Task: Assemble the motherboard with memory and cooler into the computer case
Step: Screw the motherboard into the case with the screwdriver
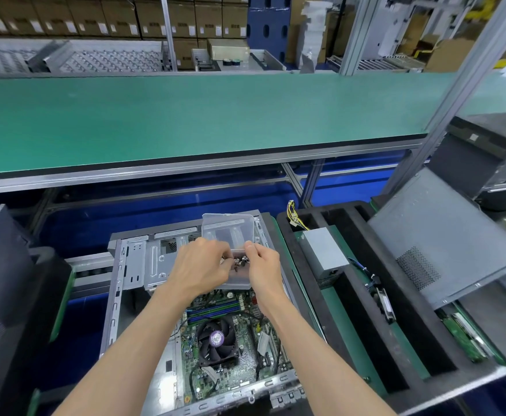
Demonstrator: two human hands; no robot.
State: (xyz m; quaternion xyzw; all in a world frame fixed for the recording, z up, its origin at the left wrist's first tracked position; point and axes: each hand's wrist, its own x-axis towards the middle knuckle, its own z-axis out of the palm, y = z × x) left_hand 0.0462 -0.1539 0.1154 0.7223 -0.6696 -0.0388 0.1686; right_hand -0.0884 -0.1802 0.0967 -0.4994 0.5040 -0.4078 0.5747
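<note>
Along the far side runs a long green bench (185, 115), bare across its width, its metal edge just beyond the open computer case (131, 265). At far left a dark upright case (2, 280) stands close by, leaving only a narrow gap. Lying flat, the open case holds the motherboard (239, 364), with the black cooler fan (217, 340) seated on it and memory sticks (215, 310) in their slots just above the fan. Over the case's upper half, the left hand (200, 265) grips a small clear plastic box (233, 259) from beneath, fingers curled around it; its lid stands open. The right hand (262, 265) pinches into the box, fingertips closed among small dark screws (239, 262). Just right, a black foam tray (350, 310) holds a grey power supply (325, 253) in one slot. A grey side panel (443, 235) leans over the tray's right edge.
</note>
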